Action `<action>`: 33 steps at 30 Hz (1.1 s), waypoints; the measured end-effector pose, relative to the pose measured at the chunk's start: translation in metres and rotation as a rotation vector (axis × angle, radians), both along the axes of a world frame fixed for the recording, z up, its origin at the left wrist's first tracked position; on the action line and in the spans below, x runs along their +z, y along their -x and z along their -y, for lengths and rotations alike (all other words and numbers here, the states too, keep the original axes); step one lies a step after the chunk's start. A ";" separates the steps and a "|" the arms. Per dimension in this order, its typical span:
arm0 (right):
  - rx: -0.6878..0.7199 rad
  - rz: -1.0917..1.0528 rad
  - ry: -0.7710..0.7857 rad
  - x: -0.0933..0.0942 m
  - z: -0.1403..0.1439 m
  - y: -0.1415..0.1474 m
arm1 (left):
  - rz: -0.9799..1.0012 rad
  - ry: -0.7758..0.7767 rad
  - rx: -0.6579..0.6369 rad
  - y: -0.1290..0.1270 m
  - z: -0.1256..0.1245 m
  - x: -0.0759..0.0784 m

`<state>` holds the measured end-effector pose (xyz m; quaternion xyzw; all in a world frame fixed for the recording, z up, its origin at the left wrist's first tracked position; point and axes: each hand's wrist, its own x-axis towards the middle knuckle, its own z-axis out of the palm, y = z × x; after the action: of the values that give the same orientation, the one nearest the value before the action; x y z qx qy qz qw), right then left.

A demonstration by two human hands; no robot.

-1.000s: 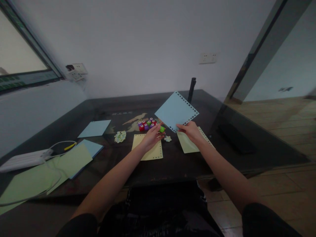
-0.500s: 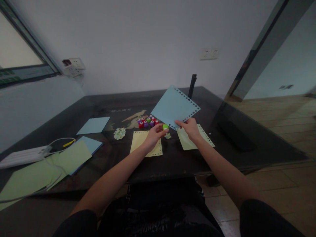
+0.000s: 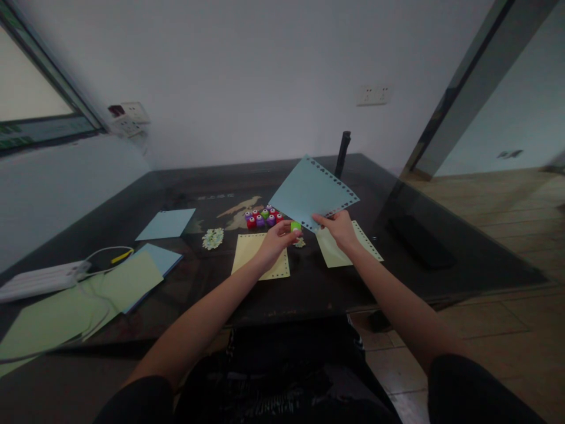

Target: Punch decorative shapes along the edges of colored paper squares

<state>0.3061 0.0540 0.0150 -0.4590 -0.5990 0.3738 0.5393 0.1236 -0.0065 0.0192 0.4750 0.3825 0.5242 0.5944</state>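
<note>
While I scan from the frame's left, loose green and blue paper sheets point(image 3: 128, 282) lie well apart from the work. At centre, my left hand point(image 3: 274, 241) pinches a small green paper punch point(image 3: 295, 226) just above a yellow punched sheet point(image 3: 260, 263). To its right, my right hand point(image 3: 342, 229) pinches the near corner of the blue punched sheet point(image 3: 311, 191), held tilted above the dark table point(image 3: 441, 259). I judge the punch should meet the unpunched edge squarely, with the sheet held taut.
</note>
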 end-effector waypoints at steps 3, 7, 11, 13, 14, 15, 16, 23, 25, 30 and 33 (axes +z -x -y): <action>0.016 0.008 -0.012 0.002 0.002 0.000 | -0.009 -0.006 0.001 0.000 -0.001 -0.001; 0.046 0.039 0.005 0.005 0.005 0.001 | -0.059 -0.021 0.010 0.002 -0.003 -0.004; 0.064 0.024 0.000 0.006 0.007 0.002 | -0.086 -0.004 0.017 0.004 -0.004 -0.006; 0.045 0.030 -0.001 0.006 0.006 0.001 | -0.081 0.003 0.027 0.003 -0.003 -0.006; 0.035 0.036 0.001 0.006 0.006 0.001 | -0.074 0.002 0.032 0.003 -0.003 -0.005; 0.027 0.041 0.000 0.005 0.006 0.001 | -0.066 0.000 0.036 0.002 -0.003 -0.005; 0.021 0.048 -0.003 0.005 0.005 0.001 | -0.058 -0.003 0.040 0.002 -0.002 -0.004; -0.008 0.103 -0.040 0.004 0.006 0.001 | -0.060 -0.013 0.058 -0.001 0.000 -0.001; 0.003 0.115 -0.044 0.007 0.009 0.001 | -0.062 -0.011 0.060 -0.001 -0.001 -0.003; 0.062 0.123 -0.031 0.011 0.013 0.004 | -0.067 0.005 0.060 0.001 -0.003 -0.006; 0.140 0.052 0.001 0.007 0.010 0.004 | -0.051 0.038 0.057 0.000 -0.002 -0.004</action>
<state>0.3019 0.0441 0.0216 -0.4260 -0.6431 0.3989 0.4958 0.1231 -0.0047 0.0148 0.4658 0.4206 0.5213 0.5783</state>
